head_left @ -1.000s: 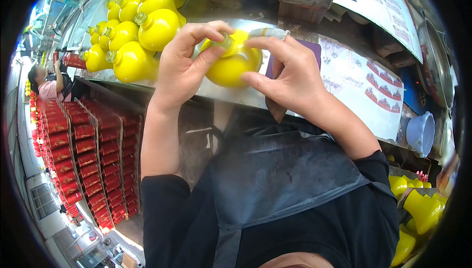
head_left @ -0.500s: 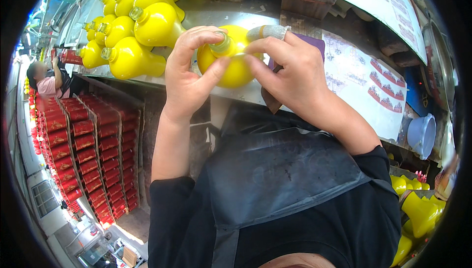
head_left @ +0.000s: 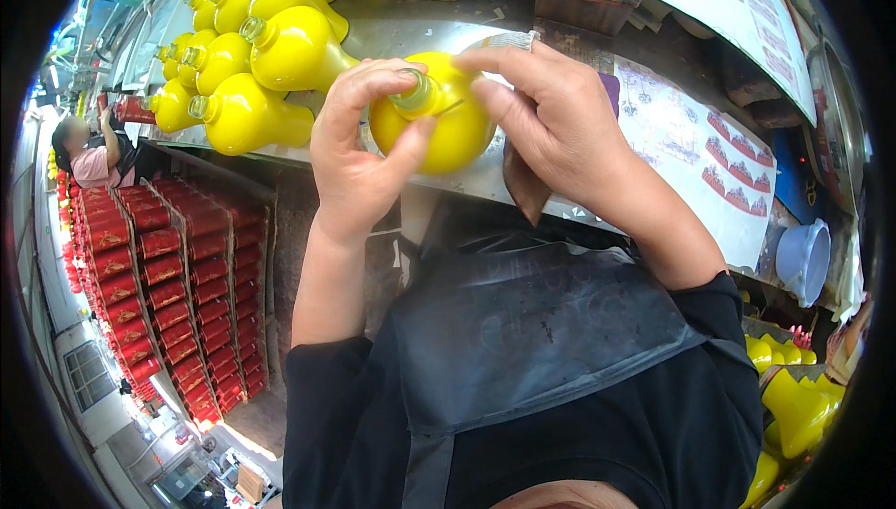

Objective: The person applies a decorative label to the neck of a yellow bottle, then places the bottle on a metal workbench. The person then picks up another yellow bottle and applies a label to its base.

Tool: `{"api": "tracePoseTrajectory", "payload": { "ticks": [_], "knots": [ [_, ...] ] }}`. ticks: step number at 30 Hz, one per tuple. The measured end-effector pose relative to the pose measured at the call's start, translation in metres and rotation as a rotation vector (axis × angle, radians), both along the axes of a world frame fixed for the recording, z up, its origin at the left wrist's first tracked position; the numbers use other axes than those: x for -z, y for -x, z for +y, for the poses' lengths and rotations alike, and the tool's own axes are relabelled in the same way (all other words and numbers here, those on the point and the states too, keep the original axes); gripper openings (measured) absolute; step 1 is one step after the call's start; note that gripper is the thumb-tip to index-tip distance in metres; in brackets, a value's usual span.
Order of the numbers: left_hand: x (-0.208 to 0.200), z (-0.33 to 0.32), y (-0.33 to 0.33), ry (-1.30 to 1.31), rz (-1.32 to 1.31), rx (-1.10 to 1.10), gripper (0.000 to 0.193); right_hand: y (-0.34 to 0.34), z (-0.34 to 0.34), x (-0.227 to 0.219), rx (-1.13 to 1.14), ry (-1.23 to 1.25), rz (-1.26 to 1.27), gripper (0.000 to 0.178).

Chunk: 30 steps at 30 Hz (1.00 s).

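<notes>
A glossy yellow bottle point(head_left: 439, 140) with a clear glass neck is between my hands, its mouth tilted up and to the left. My left hand point(head_left: 364, 136) grips it, thumb and fingers on either side of the neck. From the right, my right hand point(head_left: 551, 103) curves round the bottle, with index finger and thumb at its shoulder. A grey cover point(head_left: 509, 41) sits on one finger of this hand. On the bottle's upper surface, near the right thumb, shows a thin dark mark. The undersides of the hands and the far side of the bottle are hidden.
Several yellow bottles point(head_left: 224, 61) lie stacked at the left of the metal bench. Printed decal sheets point(head_left: 691, 136) lie to the right, beside a pale blue bucket point(head_left: 803, 262). Stacked red boxes point(head_left: 168, 294) stand lower left, a person point(head_left: 93, 159) beyond. More yellow bottles point(head_left: 798, 406) are lower right.
My right hand's thumb and index finger have spread apart and shifted slightly, uncovering a thin dark mark on the bottle. The bottle has tilted a little in my left hand.
</notes>
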<state>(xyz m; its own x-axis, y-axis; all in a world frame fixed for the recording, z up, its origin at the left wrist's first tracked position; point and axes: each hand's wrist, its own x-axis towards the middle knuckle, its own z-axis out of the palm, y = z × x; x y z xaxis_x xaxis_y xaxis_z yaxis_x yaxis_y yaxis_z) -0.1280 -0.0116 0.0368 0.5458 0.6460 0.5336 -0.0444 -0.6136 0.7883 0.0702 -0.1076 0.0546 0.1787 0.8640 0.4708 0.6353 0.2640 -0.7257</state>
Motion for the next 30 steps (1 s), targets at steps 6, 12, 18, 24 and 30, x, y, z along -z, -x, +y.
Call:
{"api": "tracePoseTrajectory", "payload": {
  "ticks": [6, 12, 18, 24, 30],
  "knots": [
    [0.000, -0.002, -0.001, -0.045, 0.012, -0.036, 0.037, 0.002, -0.004, -0.001, -0.053, 0.021, -0.073, 0.014],
    [0.004, -0.003, -0.002, -0.082, 0.010, -0.065, 0.037, 0.004, 0.001, 0.003, -0.026, -0.023, -0.114, 0.010],
    [-0.002, -0.003, -0.004, -0.108, 0.012, -0.051, 0.037, 0.004, 0.005, 0.001, -0.014, -0.060, -0.127, 0.010],
    [-0.017, -0.011, -0.009, -0.082, 0.021, -0.148, 0.026, 0.004, 0.005, -0.001, 0.003, -0.029, -0.119, 0.011],
    [-0.028, -0.001, -0.004, -0.193, 0.136, -0.125, 0.021, -0.004, 0.007, 0.004, -0.038, -0.011, -0.018, 0.015]
  ]
}}
